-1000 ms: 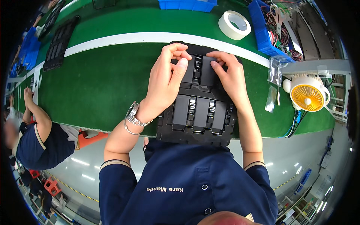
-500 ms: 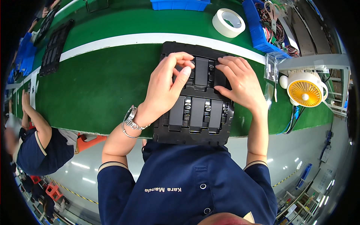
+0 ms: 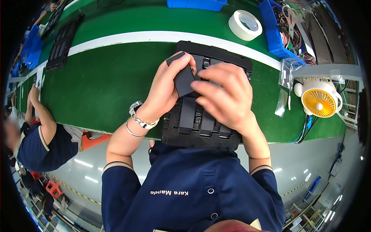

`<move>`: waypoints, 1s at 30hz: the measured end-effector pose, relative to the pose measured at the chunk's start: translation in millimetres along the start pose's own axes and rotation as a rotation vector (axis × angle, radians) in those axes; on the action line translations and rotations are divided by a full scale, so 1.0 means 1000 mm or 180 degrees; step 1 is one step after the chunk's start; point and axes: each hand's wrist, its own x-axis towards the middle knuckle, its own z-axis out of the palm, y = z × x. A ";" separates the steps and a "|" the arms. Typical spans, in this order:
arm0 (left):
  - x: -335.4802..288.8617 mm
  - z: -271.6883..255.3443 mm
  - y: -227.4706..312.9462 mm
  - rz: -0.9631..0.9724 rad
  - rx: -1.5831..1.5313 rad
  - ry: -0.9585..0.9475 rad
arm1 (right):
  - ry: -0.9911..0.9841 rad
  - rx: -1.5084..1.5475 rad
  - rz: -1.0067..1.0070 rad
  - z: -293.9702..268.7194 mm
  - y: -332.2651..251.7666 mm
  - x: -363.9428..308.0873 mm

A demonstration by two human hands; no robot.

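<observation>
A flat, rectangular black block (image 3: 184,82) is tilted above the tray in my left hand (image 3: 162,87), the thumb lying along its upper end. Close to the block's right edge, my right hand (image 3: 231,94) has bent fingers blurred by motion; whether they touch or grip it I cannot tell. Under both hands lies a black moulded plastic tray (image 3: 201,143) at the table's front edge. Similar dark blocks (image 3: 188,114) sit side by side in its near row. My hands hide much of the far row.
On the green table (image 3: 104,81) stand a roll of white tape (image 3: 245,25), a blue bin (image 3: 273,38) of wires and scissors, and a small white-and-yellow fan (image 3: 319,103). Clear plastic bags (image 3: 286,75) lie right. Another black tray (image 3: 63,44) is at left, near a co-worker (image 3: 42,145).
My left hand now holds a black block lifted from the tray. My right hand has moved left toward it. The view has shifted slightly.
</observation>
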 end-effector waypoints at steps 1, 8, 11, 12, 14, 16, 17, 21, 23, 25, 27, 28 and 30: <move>-0.001 -0.003 0.003 0.0093 0.0150 -0.0012 | 0.0001 0.0266 0.0368 -0.001 0.001 -0.001; -0.005 -0.004 -0.003 0.0664 0.0854 -0.0119 | -0.0336 0.3026 0.3048 0.005 -0.003 -0.012; -0.006 -0.004 -0.005 0.0659 0.0967 -0.0132 | -0.0468 0.3048 0.3175 0.007 -0.004 -0.014; -0.006 -0.003 -0.005 0.0660 0.0975 -0.0136 | -0.0461 0.3062 0.3188 0.008 -0.004 -0.015; -0.005 -0.003 -0.005 0.0663 0.0990 -0.0145 | -0.0450 0.3088 0.3214 0.009 -0.004 -0.017; -0.008 -0.001 -0.002 0.0577 0.1071 -0.0175 | -0.0442 0.3142 0.3256 0.010 -0.004 -0.017; -0.009 0.000 -0.002 0.0537 0.1110 -0.0189 | -0.0443 0.3184 0.3284 0.010 -0.004 -0.016; -0.009 -0.001 -0.004 0.0576 0.1078 -0.0188 | -0.0367 0.3315 0.3265 0.012 -0.004 -0.016; -0.008 -0.003 -0.006 0.0685 0.1027 -0.0217 | -0.0336 0.3333 0.3273 0.013 -0.005 -0.018; -0.008 -0.002 -0.005 0.0662 0.1016 -0.0227 | -0.0317 0.3306 0.3278 0.013 -0.006 -0.018; -0.009 -0.002 -0.005 0.0660 0.1023 -0.0236 | -0.0309 0.3239 0.3280 0.013 -0.007 -0.018; -0.009 -0.002 -0.005 0.0669 0.1034 -0.0242 | -0.0296 0.3249 0.3258 0.013 -0.007 -0.019; -0.009 -0.001 -0.004 0.0652 0.1004 -0.0257 | -0.0265 0.3262 0.3211 0.014 -0.006 -0.019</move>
